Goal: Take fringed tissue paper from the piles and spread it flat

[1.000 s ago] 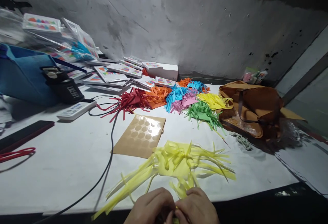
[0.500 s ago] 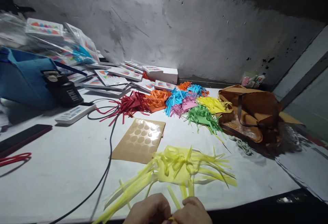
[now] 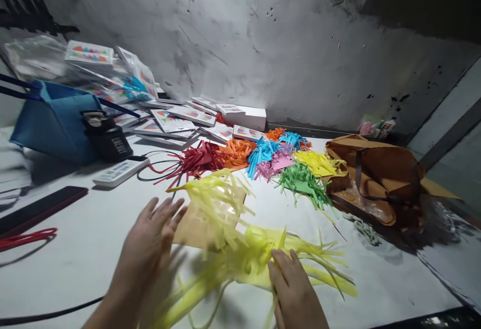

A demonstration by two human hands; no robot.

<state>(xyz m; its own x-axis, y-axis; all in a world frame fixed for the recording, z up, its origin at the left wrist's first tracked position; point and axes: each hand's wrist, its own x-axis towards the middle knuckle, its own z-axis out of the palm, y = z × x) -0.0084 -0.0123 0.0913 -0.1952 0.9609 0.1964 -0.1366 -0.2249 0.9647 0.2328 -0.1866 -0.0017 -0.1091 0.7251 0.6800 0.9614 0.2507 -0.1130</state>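
A pile of yellow paper tassels (image 3: 259, 254) lies spread near the table's front. My right hand (image 3: 295, 284) rests on its near right part, fingers stretched out. To the left, my left hand (image 3: 152, 238) is raised above the table with its fingers apart, nothing visible in them. Between the hands and farther off, another yellow tassel (image 3: 210, 198) is smeared by motion; its twisted end points left. It covers much of the brown sheet of round clear stickers (image 3: 193, 228). Whether the left fingertips touch this tassel, I cannot tell.
Red (image 3: 199, 158), orange, blue, pink, yellow and green (image 3: 304, 181) tassel bundles line the back. Printed flat boxes (image 3: 191, 114) are heaped behind. A brown bag (image 3: 376, 168) stands right; a blue bag (image 3: 56, 123), black bottle (image 3: 108, 138), power bank (image 3: 120, 171) and phone (image 3: 41, 208) sit left.
My hands were together at the table's front edge, pinching yellow strips. They have parted: the left rose leftward, the right moved onto the pile. A yellow tassel now shows over the sticker sheet.
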